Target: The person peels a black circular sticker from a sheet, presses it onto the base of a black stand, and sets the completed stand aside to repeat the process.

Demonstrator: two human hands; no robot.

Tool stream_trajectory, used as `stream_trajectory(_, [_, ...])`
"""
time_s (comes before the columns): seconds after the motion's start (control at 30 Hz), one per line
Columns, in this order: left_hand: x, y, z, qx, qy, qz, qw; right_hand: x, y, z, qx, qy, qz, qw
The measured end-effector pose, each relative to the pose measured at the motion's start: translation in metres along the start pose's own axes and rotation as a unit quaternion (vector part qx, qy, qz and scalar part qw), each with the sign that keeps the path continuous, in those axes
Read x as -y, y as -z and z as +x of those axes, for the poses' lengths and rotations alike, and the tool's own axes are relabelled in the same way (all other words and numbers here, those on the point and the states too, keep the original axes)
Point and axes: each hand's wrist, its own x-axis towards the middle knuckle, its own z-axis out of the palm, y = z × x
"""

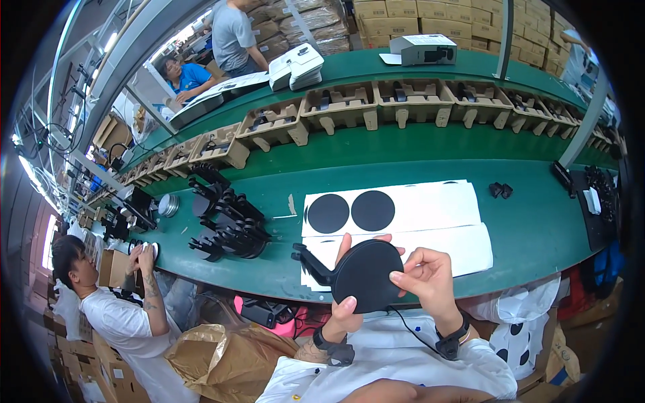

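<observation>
Above my lap I hold a black round base [367,277] with a jointed black arm [312,265] sticking out to its left. My left hand [345,314] is closed around the base, thumb on its face and fingertips showing behind the upper rim. Thumb and index finger of my right hand [430,281] pinch at the right rim; whether a thin layer is between them, I cannot tell. Just beyond lie white sheets [430,201] bearing black round pads [373,210]. Several similar black bases with arms [232,221] stand clustered on the left of the green bench [282,279].
Brown molded trays [339,107] with black parts line a raised shelf across the bench. Small black pieces [500,191] lie right of the sheets. A co-worker [127,316] sits at the left, hands over a white round piece. A metal post [586,127] rises at the right.
</observation>
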Motion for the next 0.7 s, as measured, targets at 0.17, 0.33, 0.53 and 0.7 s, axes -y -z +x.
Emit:
stream_trajectory(0.17, [0.007,0.001,0.004,-0.033,-0.052,0.035,0.998,0.024,0.007,0.017,-0.017,0.024,-0.381,0.924])
stream_trajectory(0.33, [0.008,-0.002,0.01,-0.067,-0.093,0.046,0.992,0.01,0.02,0.017,-0.106,0.277,-0.506,0.81])
stream_trajectory(0.53, [0.045,-0.013,0.02,-0.104,-0.071,0.046,0.991,0.005,0.031,0.015,0.064,0.506,-0.502,0.699])
stream_trajectory(0.7, [0.082,-0.001,0.028,0.014,0.056,-0.098,0.993,0.005,0.063,0.024,-0.001,0.482,-0.492,0.725])
